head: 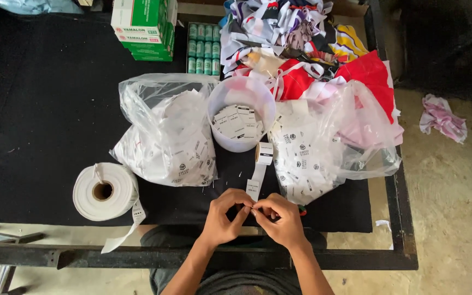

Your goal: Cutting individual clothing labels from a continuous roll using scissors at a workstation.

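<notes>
bags of labels (167, 136) and tub (240, 112) flank label strip (257, 180) above both hands.

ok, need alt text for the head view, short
Seen from above, a person's left hand and right hand meet at the near edge of a black-topped table, pinching the end of a narrow label strip. Behind them sit two clear bags of white labels, a white tub, a large tape roll and a fabric pile.
</notes>
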